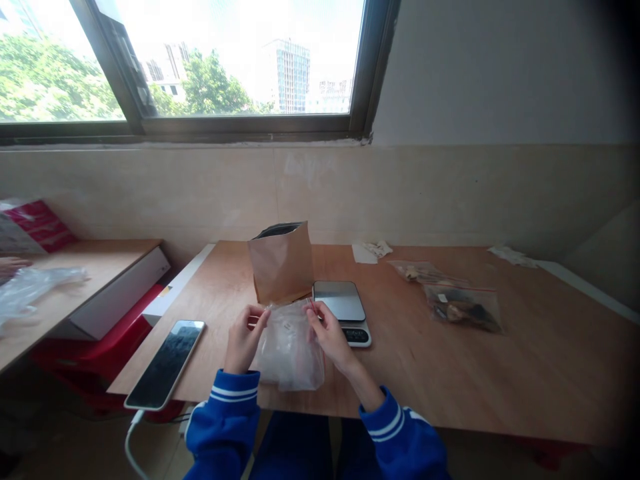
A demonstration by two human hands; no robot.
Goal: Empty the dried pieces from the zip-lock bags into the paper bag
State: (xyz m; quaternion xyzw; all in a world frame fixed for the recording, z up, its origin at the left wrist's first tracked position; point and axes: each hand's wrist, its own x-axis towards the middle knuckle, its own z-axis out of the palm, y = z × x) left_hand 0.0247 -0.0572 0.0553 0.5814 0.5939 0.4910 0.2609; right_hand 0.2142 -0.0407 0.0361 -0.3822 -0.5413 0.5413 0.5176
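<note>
A clear plastic zip bag hangs between my two hands near the front of the table. My left hand pinches its upper left corner, thumb against fingers. At the upper right corner, by a red edge strip, my right hand has its fingers closed on the same bag. Behind the bag stands an upright brown paper bag with its top open and a dark inside. A kitchen scale with a silver plate and a dark display lies just beyond my right hand.
A phone with a white cable lies at the table's left edge. Zip bags with brown and dark contents lie to the right. Crumpled white paper is at the back. Another person's hand shows at the neighbouring table.
</note>
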